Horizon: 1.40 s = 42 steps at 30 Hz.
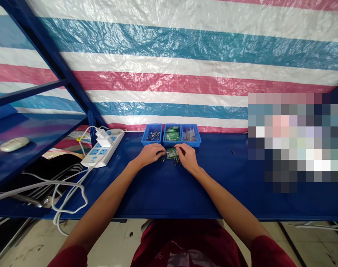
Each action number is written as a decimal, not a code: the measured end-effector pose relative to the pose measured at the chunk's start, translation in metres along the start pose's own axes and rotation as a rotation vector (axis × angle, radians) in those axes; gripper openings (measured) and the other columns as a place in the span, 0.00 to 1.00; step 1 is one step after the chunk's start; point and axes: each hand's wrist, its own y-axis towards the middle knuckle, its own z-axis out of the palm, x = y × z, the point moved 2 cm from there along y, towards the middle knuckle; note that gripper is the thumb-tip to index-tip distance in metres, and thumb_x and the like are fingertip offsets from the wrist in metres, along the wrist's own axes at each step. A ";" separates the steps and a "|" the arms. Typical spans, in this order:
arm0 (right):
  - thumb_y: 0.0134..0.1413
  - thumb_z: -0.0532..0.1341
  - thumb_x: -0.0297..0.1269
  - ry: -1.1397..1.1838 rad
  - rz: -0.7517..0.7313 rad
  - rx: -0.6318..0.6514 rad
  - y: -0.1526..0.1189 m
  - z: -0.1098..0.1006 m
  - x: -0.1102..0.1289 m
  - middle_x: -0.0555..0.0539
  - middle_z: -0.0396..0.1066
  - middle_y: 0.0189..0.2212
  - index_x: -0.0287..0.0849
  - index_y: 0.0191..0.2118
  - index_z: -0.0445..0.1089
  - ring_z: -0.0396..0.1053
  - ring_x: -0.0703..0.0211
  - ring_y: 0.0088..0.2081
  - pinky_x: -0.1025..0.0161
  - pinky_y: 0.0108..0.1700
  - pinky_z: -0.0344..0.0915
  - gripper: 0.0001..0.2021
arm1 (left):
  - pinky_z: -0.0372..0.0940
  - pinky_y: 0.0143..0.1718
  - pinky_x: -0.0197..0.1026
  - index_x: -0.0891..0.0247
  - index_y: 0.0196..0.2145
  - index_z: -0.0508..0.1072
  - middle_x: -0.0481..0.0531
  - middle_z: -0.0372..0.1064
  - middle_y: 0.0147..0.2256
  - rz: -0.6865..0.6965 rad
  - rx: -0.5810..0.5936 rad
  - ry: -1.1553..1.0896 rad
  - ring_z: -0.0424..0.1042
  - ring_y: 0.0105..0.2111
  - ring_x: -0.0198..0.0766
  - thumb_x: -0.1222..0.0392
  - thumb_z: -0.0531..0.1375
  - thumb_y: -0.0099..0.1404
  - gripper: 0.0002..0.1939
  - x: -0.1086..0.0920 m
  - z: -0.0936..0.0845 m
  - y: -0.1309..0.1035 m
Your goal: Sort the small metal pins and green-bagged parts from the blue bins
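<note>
Both of my hands meet over the blue table, just in front of a row of small blue bins. My left hand is closed, its thumb and fingers pinched near the packet's left side; what sits between them is too small to make out. A small green-and-clear plastic packet lies between the hands. My right hand pinches its right edge with bent fingers. Thin dark metal pins lie loose below the packet, partly under my right fingers, and several more are near my left fingertips.
The left bin holds dark metal pins, the middle bin green packets, the right bin clear bags. A white power strip with cables stands left. One dark pin lies right. A blurred patch covers the far right.
</note>
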 end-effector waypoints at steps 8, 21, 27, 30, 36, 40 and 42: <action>0.59 0.56 0.38 -0.017 0.018 0.096 -0.001 0.005 -0.005 0.47 0.71 0.31 0.42 0.40 0.72 0.65 0.62 0.26 0.64 0.31 0.64 0.10 | 0.66 0.44 0.41 0.63 0.37 0.75 0.55 0.75 0.36 0.020 -0.214 -0.102 0.72 0.38 0.39 0.59 0.51 0.70 0.14 -0.021 -0.004 0.002; 0.60 0.56 0.39 0.039 -0.012 0.020 -0.001 0.002 0.000 0.48 0.70 0.29 0.41 0.37 0.72 0.65 0.62 0.27 0.65 0.32 0.64 0.10 | 0.67 0.41 0.40 0.63 0.35 0.75 0.54 0.75 0.33 -0.044 -0.431 -0.226 0.73 0.35 0.38 0.57 0.53 0.70 0.13 -0.031 -0.002 0.002; 0.60 0.56 0.43 0.079 0.004 0.006 -0.002 -0.001 0.002 0.48 0.70 0.30 0.42 0.38 0.71 0.65 0.62 0.26 0.64 0.31 0.64 0.11 | 0.66 0.40 0.40 0.63 0.36 0.75 0.54 0.75 0.33 -0.100 -0.408 -0.243 0.73 0.35 0.38 0.55 0.52 0.70 0.14 -0.031 -0.001 0.001; 0.60 0.56 0.43 0.098 -0.007 -0.004 -0.002 -0.002 0.004 0.48 0.69 0.29 0.42 0.38 0.71 0.64 0.63 0.25 0.65 0.30 0.64 0.12 | 0.66 0.41 0.40 0.64 0.36 0.75 0.55 0.74 0.33 -0.104 -0.390 -0.243 0.72 0.35 0.38 0.55 0.51 0.70 0.15 -0.029 0.000 0.001; 0.61 0.54 0.45 0.071 -0.002 -0.001 -0.001 -0.004 0.007 0.47 0.70 0.29 0.42 0.34 0.71 0.65 0.61 0.27 0.64 0.32 0.63 0.14 | 0.66 0.39 0.40 0.63 0.37 0.76 0.55 0.75 0.34 -0.131 -0.398 -0.297 0.72 0.34 0.38 0.53 0.51 0.70 0.16 -0.032 -0.002 0.002; 0.62 0.53 0.46 0.094 0.020 -0.018 0.000 -0.005 0.007 0.47 0.70 0.29 0.42 0.33 0.70 0.65 0.62 0.27 0.64 0.31 0.63 0.15 | 0.66 0.33 0.38 0.62 0.37 0.77 0.53 0.75 0.32 -0.218 -0.450 -0.440 0.72 0.29 0.37 0.50 0.57 0.66 0.15 -0.035 -0.006 0.003; 0.62 0.53 0.46 0.097 0.022 -0.018 0.000 -0.005 0.007 0.47 0.70 0.28 0.42 0.32 0.70 0.65 0.62 0.26 0.64 0.31 0.63 0.15 | 0.67 0.33 0.38 0.63 0.35 0.77 0.53 0.76 0.32 -0.275 -0.465 -0.504 0.72 0.30 0.37 0.49 0.58 0.65 0.15 -0.035 -0.007 0.004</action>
